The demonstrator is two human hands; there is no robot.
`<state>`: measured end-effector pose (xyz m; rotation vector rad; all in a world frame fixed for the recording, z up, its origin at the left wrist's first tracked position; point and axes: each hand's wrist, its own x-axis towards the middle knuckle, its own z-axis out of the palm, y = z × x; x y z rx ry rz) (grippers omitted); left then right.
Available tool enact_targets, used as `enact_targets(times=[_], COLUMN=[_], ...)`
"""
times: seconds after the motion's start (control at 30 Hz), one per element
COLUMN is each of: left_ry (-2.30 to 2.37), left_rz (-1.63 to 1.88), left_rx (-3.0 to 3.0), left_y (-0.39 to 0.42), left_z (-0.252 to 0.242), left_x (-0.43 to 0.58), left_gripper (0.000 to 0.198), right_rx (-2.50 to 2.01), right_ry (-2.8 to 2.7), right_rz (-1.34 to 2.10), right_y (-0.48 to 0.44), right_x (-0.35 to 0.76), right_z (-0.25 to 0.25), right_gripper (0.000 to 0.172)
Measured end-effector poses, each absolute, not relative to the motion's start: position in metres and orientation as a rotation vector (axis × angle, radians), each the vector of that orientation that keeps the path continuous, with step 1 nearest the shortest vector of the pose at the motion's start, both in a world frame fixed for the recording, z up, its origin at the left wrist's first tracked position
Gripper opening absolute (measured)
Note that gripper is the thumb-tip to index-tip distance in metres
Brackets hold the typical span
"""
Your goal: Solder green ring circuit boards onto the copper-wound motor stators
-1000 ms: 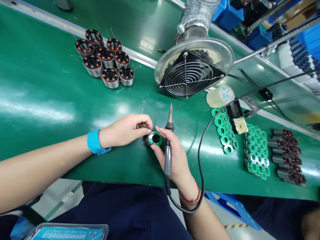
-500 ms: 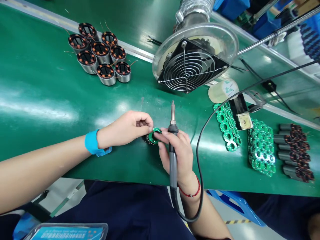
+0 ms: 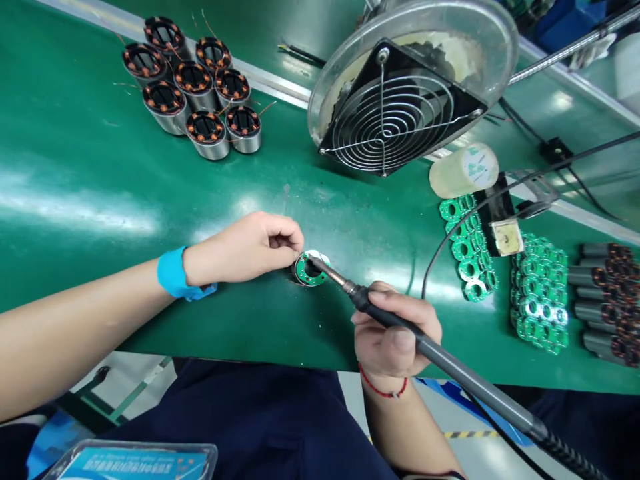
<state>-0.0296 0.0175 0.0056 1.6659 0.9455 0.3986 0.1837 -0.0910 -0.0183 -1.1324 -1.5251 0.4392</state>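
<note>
A green ring-shaped circuit board (image 3: 320,276) sits on a round part on the green table. My left hand (image 3: 255,248), with a blue band at the wrist, pinches at the left edge of this part; a thin wire seems to be between the fingertips, too small to be sure. My right hand (image 3: 397,330), with a red bracelet, is closed round a soldering iron (image 3: 385,315). The iron's tip rests on or just over the upper part of the board ring. Its grey handle slants down to the right.
Several wound stators (image 3: 206,133) stand at the upper left. A fan with a wire guard (image 3: 385,133) hangs beyond my hands. At the right are a pale roll (image 3: 463,171), stacked green boards (image 3: 540,293), a small sponge holder (image 3: 507,237) and more stators (image 3: 600,310).
My right hand has moved right, away from the board, and the iron has swung from upright to slanted, its tip now at the board. My left hand stays at the part. The camera view has shifted slightly.
</note>
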Motion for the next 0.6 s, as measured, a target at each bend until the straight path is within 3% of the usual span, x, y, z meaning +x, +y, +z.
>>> enact_targets(times=[0.5,0.6], left_ry=[0.854,0.826], left_rz=[0.496,0.51], left_rx=[1.848,1.882], left_y=[0.018,0.017], left_z=[-0.002,-0.001], left_x=[-0.035,-0.035], left_gripper=[0.013,0.013], right_rx=[-1.094,-1.158], right_ry=[-1.561,-1.538], right_rz=[0.444,0.508], right_y=[-0.089,-0.083], right_x=[0.18,0.174], right_z=[-0.019,-0.015], right_gripper=[0.029,0.036])
